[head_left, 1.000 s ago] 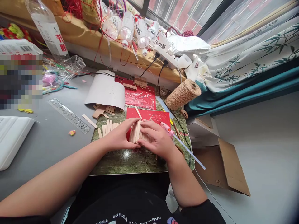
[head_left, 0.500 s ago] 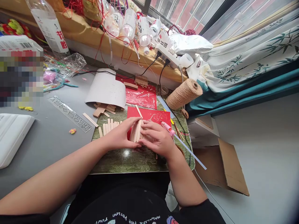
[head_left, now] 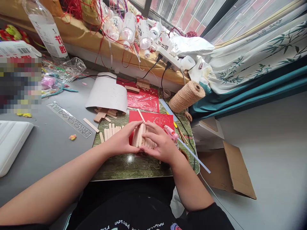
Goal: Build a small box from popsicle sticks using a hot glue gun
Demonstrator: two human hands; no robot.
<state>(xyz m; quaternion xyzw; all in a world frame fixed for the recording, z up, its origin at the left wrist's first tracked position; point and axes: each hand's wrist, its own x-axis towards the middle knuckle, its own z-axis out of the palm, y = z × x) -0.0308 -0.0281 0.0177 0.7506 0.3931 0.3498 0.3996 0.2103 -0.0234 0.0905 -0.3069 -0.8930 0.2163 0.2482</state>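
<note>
Between my two hands is a block of craft sticks [head_left: 138, 136] laid side by side, over a red sheet [head_left: 168, 119]. My left hand [head_left: 122, 137] grips its left side, thumb at the near end and fingers at the far end. My right hand [head_left: 160, 140] holds it from the right, fingers across the sticks and thumb at the near end. A single craft stick [head_left: 141, 115] juts out beyond the far end. More loose craft sticks [head_left: 109, 131] lie left of the block, partly behind my left hand. A pink glue gun [head_left: 170, 131] with a glue stick in it lies to the right.
A curled white sheet [head_left: 105, 95] stands at the back left over more sticks. A twine spool [head_left: 187, 95] and black cables are at the back right. A clear stencil ruler [head_left: 69, 118] lies on the grey table. Bottles [head_left: 129, 30] line the sill; a cardboard box [head_left: 237, 172] is right.
The camera view has shifted slightly. My right hand's fingers have spread a little and slid across the block, showing more of the sticks. My left hand keeps its grip.
</note>
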